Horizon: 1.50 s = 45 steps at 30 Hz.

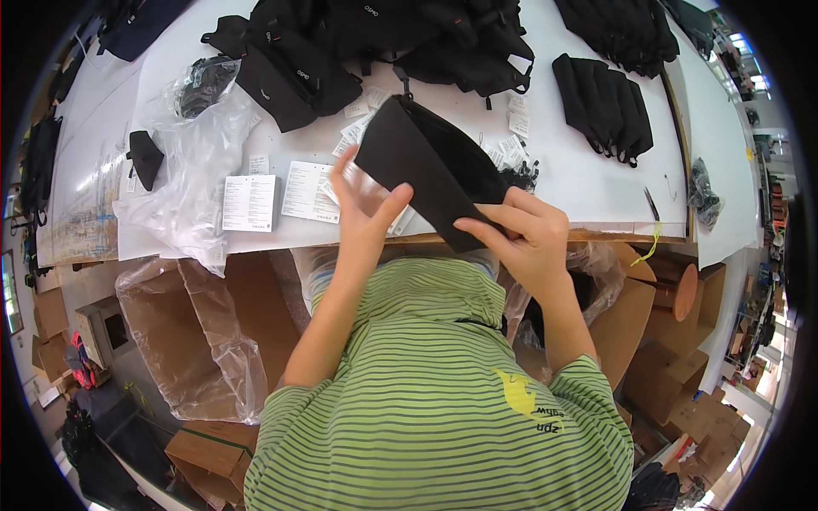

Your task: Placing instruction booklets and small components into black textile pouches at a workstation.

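Note:
A flat black fabric pouch (417, 166) hangs tilted over the table's front edge, its long opening gaping toward the upper right. A zipper pull shows at its top corner. My right hand (530, 234) pinches the pouch's lower right end between thumb and fingers. At the pouch's left side is my left hand (365, 204), its thumb against the near face and its fingers reaching around the edge, partly hidden behind the fabric. Just left of that hand lie two stacks of white printed cards (250, 203). Loose white tags (354, 134) lie behind the pouch.
Black pouches are heaped (366, 43) at the table's back, with more in a row (603, 106) at right. Crumpled clear plastic (183, 162) covers the left side. Thread snips (652, 209) with a yellow cord lie near the right front edge. Cardboard boxes (213, 460) stand below.

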{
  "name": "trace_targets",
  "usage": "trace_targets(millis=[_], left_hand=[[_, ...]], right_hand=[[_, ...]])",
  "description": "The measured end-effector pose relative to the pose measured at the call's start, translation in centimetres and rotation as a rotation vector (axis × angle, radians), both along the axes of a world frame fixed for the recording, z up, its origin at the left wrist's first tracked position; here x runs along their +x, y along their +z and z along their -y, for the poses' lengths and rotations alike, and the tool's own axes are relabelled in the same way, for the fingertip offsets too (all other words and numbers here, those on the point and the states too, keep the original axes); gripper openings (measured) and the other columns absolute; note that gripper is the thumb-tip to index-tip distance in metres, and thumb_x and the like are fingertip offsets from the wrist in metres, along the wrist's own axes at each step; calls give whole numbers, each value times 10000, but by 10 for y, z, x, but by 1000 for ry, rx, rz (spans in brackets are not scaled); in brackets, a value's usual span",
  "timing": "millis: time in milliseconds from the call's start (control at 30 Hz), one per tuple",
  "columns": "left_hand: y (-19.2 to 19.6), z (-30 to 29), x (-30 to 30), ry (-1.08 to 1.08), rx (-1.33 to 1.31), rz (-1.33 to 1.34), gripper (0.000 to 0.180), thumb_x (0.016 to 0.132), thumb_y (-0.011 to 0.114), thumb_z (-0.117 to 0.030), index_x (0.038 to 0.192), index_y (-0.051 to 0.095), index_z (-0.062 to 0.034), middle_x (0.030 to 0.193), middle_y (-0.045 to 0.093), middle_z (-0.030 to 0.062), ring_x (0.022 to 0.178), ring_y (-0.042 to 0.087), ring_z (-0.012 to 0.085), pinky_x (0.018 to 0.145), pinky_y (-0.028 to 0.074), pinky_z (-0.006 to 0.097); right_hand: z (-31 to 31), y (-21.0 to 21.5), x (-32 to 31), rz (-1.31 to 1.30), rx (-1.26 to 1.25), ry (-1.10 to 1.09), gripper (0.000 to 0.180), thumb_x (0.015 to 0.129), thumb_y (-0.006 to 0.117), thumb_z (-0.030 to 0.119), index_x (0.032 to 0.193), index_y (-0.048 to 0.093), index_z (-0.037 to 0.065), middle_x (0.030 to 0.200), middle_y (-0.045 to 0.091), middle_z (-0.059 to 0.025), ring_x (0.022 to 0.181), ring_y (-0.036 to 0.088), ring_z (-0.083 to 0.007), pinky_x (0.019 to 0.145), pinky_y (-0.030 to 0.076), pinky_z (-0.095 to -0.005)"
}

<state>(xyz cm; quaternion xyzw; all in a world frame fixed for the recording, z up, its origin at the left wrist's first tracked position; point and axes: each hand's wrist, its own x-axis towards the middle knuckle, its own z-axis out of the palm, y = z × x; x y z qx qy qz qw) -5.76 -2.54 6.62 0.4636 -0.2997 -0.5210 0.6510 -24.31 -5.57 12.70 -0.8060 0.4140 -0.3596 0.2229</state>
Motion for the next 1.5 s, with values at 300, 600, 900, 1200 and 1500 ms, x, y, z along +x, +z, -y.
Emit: trace_targets(millis=[300,600,900,1200,1500], left_hand=[[8,-3,2,28,138,-449,500,782,709,-87,1217,468,-41,1077,572,59,1000,578,206,880,478,338],[11,3,-4,183,169,-468,515,765,724,-47,1221,484,-22,1094,577,64,1009,573,197,901,470,329],[26,3,-4,-248,263,-135,450,698,799,-98,1076,595,36,972,647,96,844,630,159,743,524,279],[33,0,-11,-376,345,-235,469,711,776,-94,1106,563,42,974,640,103,848,634,165,741,529,284],[17,12,0,-215,360,-541,371,802,708,-145,1109,576,14,975,648,88,828,642,168,734,532,277]], right_hand=[[-7,-20,38,84,16,-50,185,702,781,183,838,738,65,522,408,-10,444,392,-110,425,279,-252],[-17,-50,30,760,653,-239,411,1014,387,276,900,678,9,581,343,87,523,275,-21,484,263,-207],[23,-41,16,746,477,100,351,974,455,232,1147,609,-33,1023,583,-75,941,514,-148,858,384,-270],[38,-19,13,702,206,-87,100,791,699,31,869,648,-7,882,639,-32,747,523,-109,735,412,-233],[4,-11,21,410,254,-34,77,778,686,83,836,652,46,793,592,-19,707,464,-148,645,382,-256]])
